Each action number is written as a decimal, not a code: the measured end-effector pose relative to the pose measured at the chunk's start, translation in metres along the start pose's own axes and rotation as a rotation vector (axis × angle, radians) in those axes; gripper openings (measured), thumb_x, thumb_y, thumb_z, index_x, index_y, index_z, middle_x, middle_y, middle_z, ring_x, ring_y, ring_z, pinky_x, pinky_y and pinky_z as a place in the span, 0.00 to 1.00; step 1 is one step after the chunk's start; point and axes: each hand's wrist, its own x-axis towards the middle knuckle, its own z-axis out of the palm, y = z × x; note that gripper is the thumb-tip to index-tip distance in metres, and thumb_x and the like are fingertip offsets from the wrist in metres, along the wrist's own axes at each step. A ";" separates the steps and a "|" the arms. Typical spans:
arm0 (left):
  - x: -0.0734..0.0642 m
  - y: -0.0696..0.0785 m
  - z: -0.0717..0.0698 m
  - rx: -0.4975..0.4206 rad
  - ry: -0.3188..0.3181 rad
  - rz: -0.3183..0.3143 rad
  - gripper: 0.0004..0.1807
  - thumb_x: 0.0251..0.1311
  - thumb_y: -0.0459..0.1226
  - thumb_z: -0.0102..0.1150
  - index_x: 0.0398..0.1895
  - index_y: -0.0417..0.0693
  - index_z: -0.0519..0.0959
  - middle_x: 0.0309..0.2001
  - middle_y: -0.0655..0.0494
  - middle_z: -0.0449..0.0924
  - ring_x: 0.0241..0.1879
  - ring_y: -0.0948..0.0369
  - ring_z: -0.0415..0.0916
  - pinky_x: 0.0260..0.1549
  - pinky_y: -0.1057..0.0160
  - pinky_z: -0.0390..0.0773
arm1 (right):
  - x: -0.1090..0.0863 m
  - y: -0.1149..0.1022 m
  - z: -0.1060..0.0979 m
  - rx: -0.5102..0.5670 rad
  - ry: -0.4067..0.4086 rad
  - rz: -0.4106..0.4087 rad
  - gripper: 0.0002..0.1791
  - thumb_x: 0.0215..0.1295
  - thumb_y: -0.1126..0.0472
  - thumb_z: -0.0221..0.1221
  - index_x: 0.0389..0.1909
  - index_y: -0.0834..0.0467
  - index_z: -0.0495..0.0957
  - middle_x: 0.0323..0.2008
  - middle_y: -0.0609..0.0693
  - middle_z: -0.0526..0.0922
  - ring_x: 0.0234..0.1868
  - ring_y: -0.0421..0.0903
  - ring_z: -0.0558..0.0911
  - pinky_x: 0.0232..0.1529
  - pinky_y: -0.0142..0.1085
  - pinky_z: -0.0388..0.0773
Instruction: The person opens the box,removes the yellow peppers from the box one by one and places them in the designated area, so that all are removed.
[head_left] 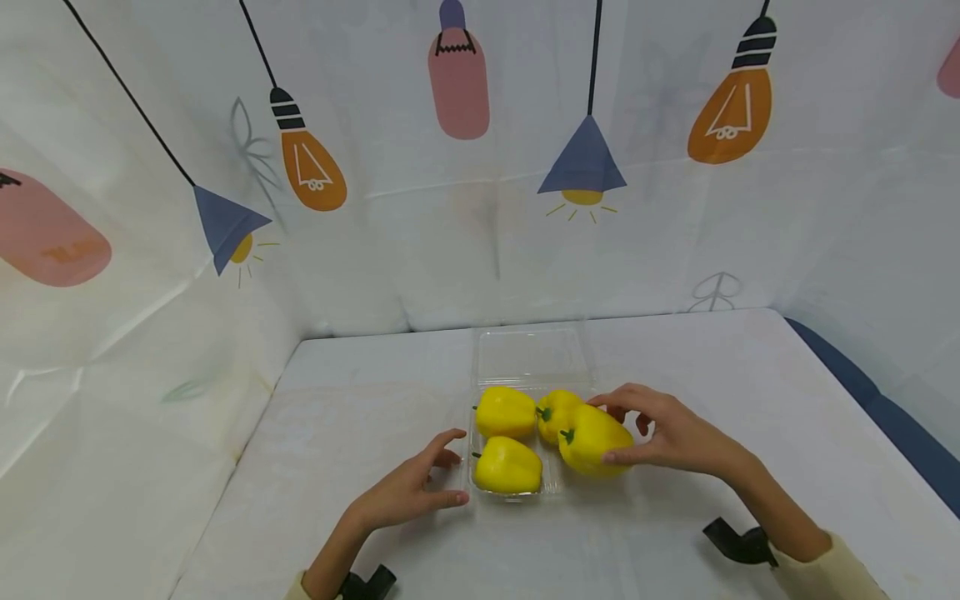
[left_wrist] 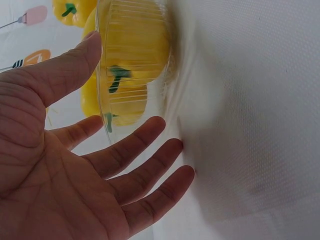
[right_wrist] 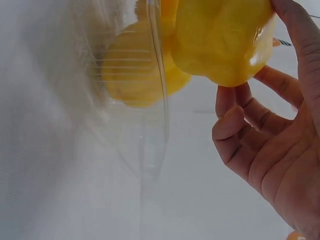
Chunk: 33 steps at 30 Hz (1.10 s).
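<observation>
Held pepper: one of four yellow peppers, gripped above the near right part of the container, its green stem toward the left.
Peppers inside: three, namely the far left pepper, the near left pepper and the far right pepper, this last partly hidden by the held one; all three stems point left.
Container: one, clear plastic, its one clear lid laid back on the far side.
Hands: two, one holding and one bare.
Right hand: holds one pepper, thumb on its near side and fingers on its far side.
Left hand: holds nothing, thumb and fingers spread wide just beside the container's left wall; I cannot tell whether it touches.
Surface: one, white, with the container standing on it.
Sleeves: two, pale, the right sleeve showing more.
Backdrop: white, printed with two blue lampshades, two orange bulbs and three pink shapes, one cut by the right edge.
</observation>
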 end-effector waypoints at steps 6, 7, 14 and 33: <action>0.000 0.000 0.000 -0.003 0.000 0.003 0.43 0.56 0.53 0.62 0.71 0.66 0.50 0.58 0.56 0.71 0.58 0.54 0.68 0.54 0.44 0.69 | -0.002 0.002 -0.007 -0.044 0.055 0.011 0.33 0.46 0.43 0.71 0.56 0.44 0.74 0.40 0.34 0.75 0.37 0.35 0.72 0.30 0.32 0.75; 0.000 0.000 0.000 -0.003 0.000 0.003 0.43 0.56 0.53 0.62 0.71 0.66 0.50 0.58 0.56 0.71 0.58 0.54 0.68 0.54 0.44 0.69 | -0.003 0.003 -0.008 -0.050 0.063 0.011 0.33 0.46 0.44 0.71 0.56 0.43 0.74 0.40 0.34 0.75 0.37 0.35 0.72 0.30 0.32 0.75; 0.000 0.000 0.000 0.001 0.002 0.008 0.43 0.56 0.53 0.62 0.71 0.64 0.50 0.58 0.55 0.72 0.58 0.53 0.68 0.54 0.44 0.69 | -0.006 0.007 -0.016 -0.090 0.105 0.040 0.33 0.46 0.46 0.72 0.56 0.44 0.74 0.40 0.35 0.74 0.37 0.36 0.72 0.30 0.33 0.75; -0.001 0.001 0.000 -0.003 0.000 0.004 0.43 0.57 0.53 0.62 0.71 0.65 0.50 0.58 0.55 0.71 0.58 0.52 0.68 0.54 0.43 0.69 | -0.012 0.024 -0.028 -0.216 0.204 0.247 0.33 0.49 0.42 0.69 0.55 0.51 0.74 0.39 0.45 0.76 0.38 0.45 0.73 0.30 0.32 0.72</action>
